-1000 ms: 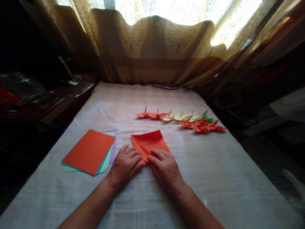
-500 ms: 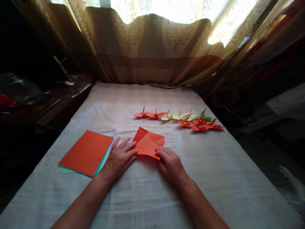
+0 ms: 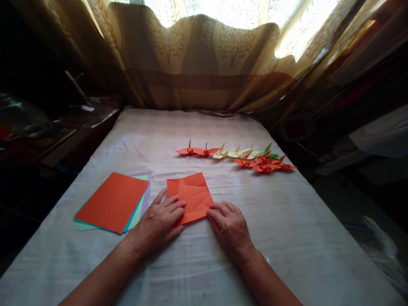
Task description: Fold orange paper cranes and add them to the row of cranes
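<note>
Orange sheet (image 3: 190, 196) lies flat on worktop (image 3: 287, 221), btwn both hands. Left hand (image 3: 159, 223) open, fingers pressing its left edge; right hand (image 3: 229, 227) open, fingertips at its near-right corner. Sheet sits just fwd of hands.

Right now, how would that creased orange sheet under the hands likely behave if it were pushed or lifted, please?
The orange sheet looks thin and creased, so it would probably flop along its folds. It lies flat on the cloth, so it likely slides; the left hand and right hand pin its near edge.
</note>
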`<state>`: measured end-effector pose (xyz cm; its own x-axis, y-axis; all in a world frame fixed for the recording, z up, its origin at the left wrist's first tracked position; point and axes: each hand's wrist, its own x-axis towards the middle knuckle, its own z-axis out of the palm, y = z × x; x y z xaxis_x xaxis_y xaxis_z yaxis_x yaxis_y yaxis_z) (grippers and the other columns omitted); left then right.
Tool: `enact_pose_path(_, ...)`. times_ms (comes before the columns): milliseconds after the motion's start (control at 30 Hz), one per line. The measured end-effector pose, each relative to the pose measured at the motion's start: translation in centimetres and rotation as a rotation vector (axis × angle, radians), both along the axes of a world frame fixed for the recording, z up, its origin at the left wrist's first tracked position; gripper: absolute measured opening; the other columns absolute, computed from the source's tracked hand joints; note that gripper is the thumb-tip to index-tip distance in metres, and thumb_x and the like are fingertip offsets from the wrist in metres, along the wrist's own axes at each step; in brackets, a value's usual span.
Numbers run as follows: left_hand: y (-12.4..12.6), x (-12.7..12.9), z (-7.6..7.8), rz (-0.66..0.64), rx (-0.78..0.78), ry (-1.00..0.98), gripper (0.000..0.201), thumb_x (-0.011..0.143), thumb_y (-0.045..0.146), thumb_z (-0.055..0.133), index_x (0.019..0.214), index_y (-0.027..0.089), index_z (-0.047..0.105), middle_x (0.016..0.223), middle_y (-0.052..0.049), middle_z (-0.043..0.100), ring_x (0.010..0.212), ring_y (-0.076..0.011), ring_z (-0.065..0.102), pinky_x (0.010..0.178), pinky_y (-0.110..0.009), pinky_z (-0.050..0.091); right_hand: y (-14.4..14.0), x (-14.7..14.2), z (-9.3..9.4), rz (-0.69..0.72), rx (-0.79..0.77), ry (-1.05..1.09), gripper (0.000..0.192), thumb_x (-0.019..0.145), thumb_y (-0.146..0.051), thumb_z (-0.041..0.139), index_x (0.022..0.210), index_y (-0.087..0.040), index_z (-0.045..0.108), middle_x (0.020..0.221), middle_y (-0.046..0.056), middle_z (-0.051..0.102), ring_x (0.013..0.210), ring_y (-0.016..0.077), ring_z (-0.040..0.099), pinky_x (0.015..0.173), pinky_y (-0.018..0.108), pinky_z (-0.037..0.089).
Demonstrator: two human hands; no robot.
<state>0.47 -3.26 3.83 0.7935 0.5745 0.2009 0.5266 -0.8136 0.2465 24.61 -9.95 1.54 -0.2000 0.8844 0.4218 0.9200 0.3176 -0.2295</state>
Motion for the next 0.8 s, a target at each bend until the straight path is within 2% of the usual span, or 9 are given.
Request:
enact_pose_path(167,1.0,-1.6,-0.2,-0.043,-0.018,-0.012,0.018,0.092,0.034,0.061,0.105,0.027,0.07,0.117,-0.003,0.073,0.115,-0.0262,0.064,0.118,-0.055,0.019,-0.1,-0.1,-0.4,-0.044,-0.052,0.028,0.013,0.092,-0.021,0.059,0.087,-0.026,0.071,0.09,0.003,0.069,0.084,0.018,0.058,0.077,0.029,0.043)
enact_pose_path(267,1.4,-1.7,-0.5,-0.006,-0.07,-0.055,0.018,0.095,0.034,0.057,0.102,0.029,0.072,0.112,-0.001,0.074,0.111,-0.0214,0.065,0.118,-0.052,0.019,-0.1,-0.2,-0.6,-0.071,-0.07,0.059,0.015,0.094,-0.025,0.057,0.087,-0.024,0.07,0.086,0.003,0.066,0.082,0.0176,0.057,0.075,0.028,0.043)
enact_pose_path(367,1.8,-1.3,-0.6,0.041,-0.118,-0.074,0.022,0.098,0.036,0.052,0.096,0.026,0.071,0.102,-0.001,0.075,0.099,-0.0192,0.067,0.115,-0.052,0.022,-0.1,-0.2,-0.8,-0.089,-0.093,0.094,0.017,0.095,-0.028,0.055,0.086,-0.023,0.069,0.084,0.003,0.065,0.081,0.0176,0.057,0.075,0.028,0.042)
enact_pose_path(467,2.2,-0.7,-0.8,0.118,-0.095,-0.075,0.033,0.099,0.04,0.046,0.082,0.021,0.067,0.082,-0.001,0.072,0.08,-0.0186,0.065,0.105,-0.049,0.035,0.0,-0.2,-0.9,-0.116,-0.096,0.099,0.021,0.096,-0.028,0.052,0.082,-0.022,0.066,0.081,0.003,0.063,0.08,0.0179,0.057,0.074,0.028,0.041)
enact_pose_path(567,2.7,-0.1,-0.9,0.224,-0.041,-0.067,0.039,0.097,0.044,0.047,0.07,0.019,0.06,0.067,-0.002,0.065,0.067,-0.0186,0.059,0.084,-0.039,0.046,0.1,-0.3,-1.0,-0.147,-0.087,0.068,0.022,0.096,-0.027,0.052,0.078,-0.022,0.063,0.08,0.003,0.063,0.078,0.0183,0.055,0.073,0.029,0.038)
enact_pose_path(667,2.9,0.4,-0.8,0.315,-0.038,-0.01,0.036,0.095,0.043,0.052,0.068,0.019,0.058,0.066,-0.003,0.062,0.065,-0.0198,0.057,0.071,-0.035,0.044,0.2,-0.4,-1.1,-0.18,-0.09,0.054,0.02,0.095,-0.026,0.053,0.076,-0.021,0.06,0.079,0.003,0.062,0.077,0.0186,0.055,0.073,0.029,0.037)
enact_pose_path(800,2.9,1.1,-0.9,0.364,0.023,0.088,0.031,0.093,0.041,0.056,0.071,0.019,0.06,0.068,-0.004,0.063,0.068,-0.0232,0.059,0.07,-0.037,0.043,0.4,-0.4,-1.0,-0.225,-0.101,0.06,0.02,0.094,-0.028,0.056,0.075,-0.022,0.059,0.077,0.003,0.061,0.076,0.0188,0.054,0.071,0.029,0.035)
